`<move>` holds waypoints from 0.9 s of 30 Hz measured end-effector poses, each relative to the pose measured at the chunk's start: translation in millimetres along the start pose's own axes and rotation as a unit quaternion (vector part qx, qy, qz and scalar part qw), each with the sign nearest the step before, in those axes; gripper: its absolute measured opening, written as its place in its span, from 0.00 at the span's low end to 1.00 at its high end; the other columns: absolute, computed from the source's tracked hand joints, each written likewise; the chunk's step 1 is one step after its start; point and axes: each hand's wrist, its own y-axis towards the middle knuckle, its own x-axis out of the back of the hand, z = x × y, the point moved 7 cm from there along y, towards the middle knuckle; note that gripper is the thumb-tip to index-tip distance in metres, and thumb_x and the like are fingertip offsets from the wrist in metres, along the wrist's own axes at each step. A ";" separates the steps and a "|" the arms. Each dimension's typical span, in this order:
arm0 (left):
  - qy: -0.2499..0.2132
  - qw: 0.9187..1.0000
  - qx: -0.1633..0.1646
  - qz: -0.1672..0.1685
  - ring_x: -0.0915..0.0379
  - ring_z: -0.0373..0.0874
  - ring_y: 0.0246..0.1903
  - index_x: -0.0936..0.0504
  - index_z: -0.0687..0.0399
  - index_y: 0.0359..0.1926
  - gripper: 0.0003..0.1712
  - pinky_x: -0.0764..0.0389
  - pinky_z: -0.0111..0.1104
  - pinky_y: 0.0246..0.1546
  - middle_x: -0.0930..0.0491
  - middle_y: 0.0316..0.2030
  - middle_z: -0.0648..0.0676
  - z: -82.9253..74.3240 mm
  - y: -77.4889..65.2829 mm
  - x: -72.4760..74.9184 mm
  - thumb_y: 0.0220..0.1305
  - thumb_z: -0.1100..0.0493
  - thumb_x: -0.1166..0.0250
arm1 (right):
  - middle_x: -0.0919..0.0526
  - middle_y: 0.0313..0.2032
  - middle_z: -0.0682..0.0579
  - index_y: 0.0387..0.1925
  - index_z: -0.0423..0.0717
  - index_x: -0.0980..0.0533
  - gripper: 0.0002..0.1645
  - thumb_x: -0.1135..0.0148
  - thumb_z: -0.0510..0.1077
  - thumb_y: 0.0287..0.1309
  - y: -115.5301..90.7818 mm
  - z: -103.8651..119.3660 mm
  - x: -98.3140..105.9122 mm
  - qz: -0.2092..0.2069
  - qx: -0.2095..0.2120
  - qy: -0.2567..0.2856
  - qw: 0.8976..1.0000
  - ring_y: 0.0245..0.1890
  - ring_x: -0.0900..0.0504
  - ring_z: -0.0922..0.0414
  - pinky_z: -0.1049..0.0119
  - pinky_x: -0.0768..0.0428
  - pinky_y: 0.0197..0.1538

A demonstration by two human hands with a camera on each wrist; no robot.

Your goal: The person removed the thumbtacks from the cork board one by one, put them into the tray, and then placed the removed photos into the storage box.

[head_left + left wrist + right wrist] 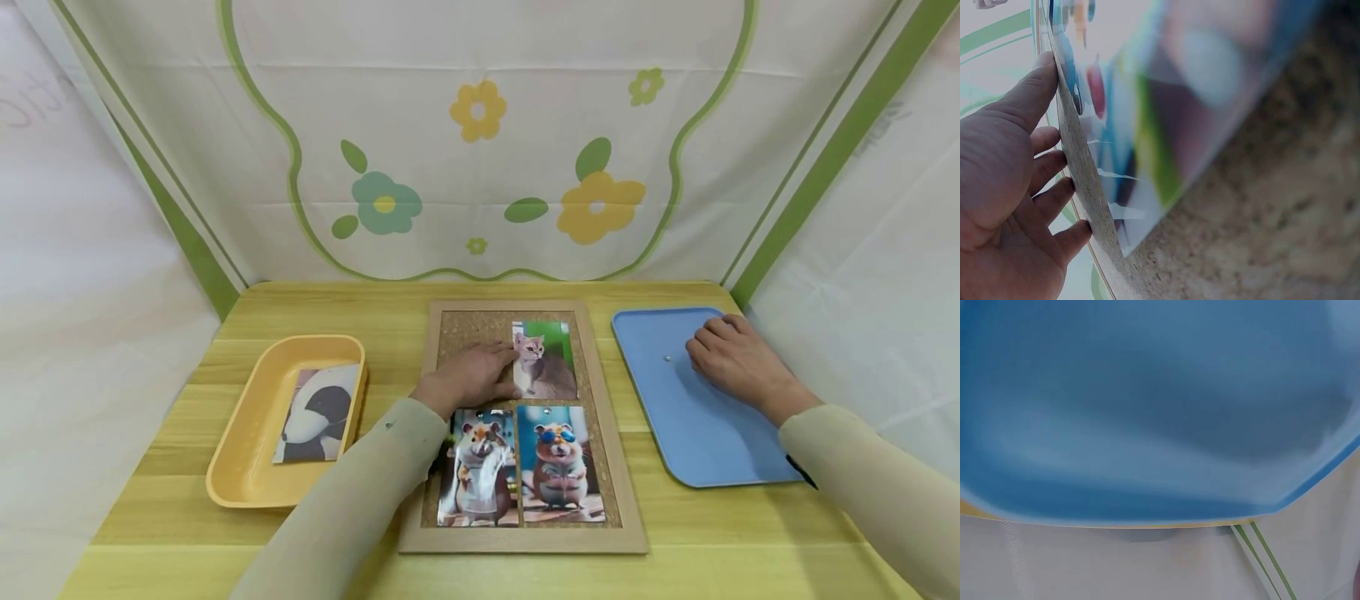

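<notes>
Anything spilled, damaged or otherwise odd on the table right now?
Nothing looks spilled or damaged. Odd: the cat photo shows no visible pin, whereas both hamster photos below it on the corkboard have pins near their top edges.

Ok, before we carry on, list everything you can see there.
Table: 1, yellow wood-grain, under everything
Corkboard: 1, brown, wood-framed, mid-table
Cat photo: 1, green and brown, board's upper right
Hamster photos: 2, multicoloured, board's lower half
Yellow tray: 1, yellow, left side
Animal photo: 1, mostly white and dark grey, in yellow tray
Blue tray: 1, blue, right side
Pins: at least 3, silvery, one on blue tray, one atop each hamster photo
Cloth: white, green-and-yellow floral, behind table
Left hand: 1, bare, at cat photo's left edge
Right hand: 1, bare, over blue tray
Sleeves: 2, pale, on both arms
</notes>
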 end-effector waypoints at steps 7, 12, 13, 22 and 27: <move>0.000 1.000 0.003 0.003 0.51 0.51 0.83 0.42 0.48 0.83 0.46 0.47 0.47 0.82 0.42 0.82 0.53 -0.2 0.0 0.3 0.76 0.30 0.44 | 0.22 0.29 0.40 0.30 0.38 0.29 0.29 0.69 0.48 0.84 -2.8 -1.2 2.8 -0.002 -0.005 -0.002 1.000 0.39 0.24 0.36 0.39 0.26 0.48; 0.002 1.000 0.004 0.005 0.51 0.51 0.83 0.41 0.47 0.83 0.46 0.47 0.47 0.82 0.42 0.82 0.53 0.1 0.9 0.2 0.76 0.30 0.44 | 0.22 0.30 0.39 0.30 0.38 0.28 0.29 0.68 0.48 0.84 -2.7 -3.1 4.4 -0.007 -0.013 -0.004 1.000 0.39 0.24 0.36 0.39 0.26 0.47; 0.002 1.000 0.004 0.006 0.50 0.51 0.82 0.41 0.48 0.83 0.46 0.47 0.47 0.82 0.42 0.82 0.53 0.1 1.1 0.5 0.76 0.30 0.44 | 0.22 0.30 0.39 0.30 0.38 0.28 0.29 0.68 0.48 0.83 -2.3 -3.3 4.5 -0.008 -0.014 -0.005 1.000 0.39 0.24 0.36 0.39 0.26 0.47; 0.006 1.000 -0.003 0.000 0.48 0.51 0.82 0.39 0.49 0.82 0.46 0.45 0.46 0.82 0.40 0.81 0.54 -2.1 0.1 3.0 0.75 0.30 0.43 | 0.20 0.32 0.39 0.33 0.38 0.25 0.29 0.65 0.50 0.83 9.1 6.9 4.6 -0.034 -0.033 0.004 0.999 0.43 0.23 0.36 0.37 0.26 0.48; -0.004 1.000 -0.002 -0.009 0.45 0.51 0.81 0.38 0.48 0.82 0.44 0.44 0.46 0.81 0.39 0.81 0.54 -3.1 -1.9 5.5 0.76 0.31 0.42 | 0.20 0.32 0.40 0.32 0.39 0.25 0.26 0.60 0.50 0.82 26.4 20.9 7.8 -0.063 -0.057 0.018 0.996 0.41 0.22 0.36 0.36 0.26 0.49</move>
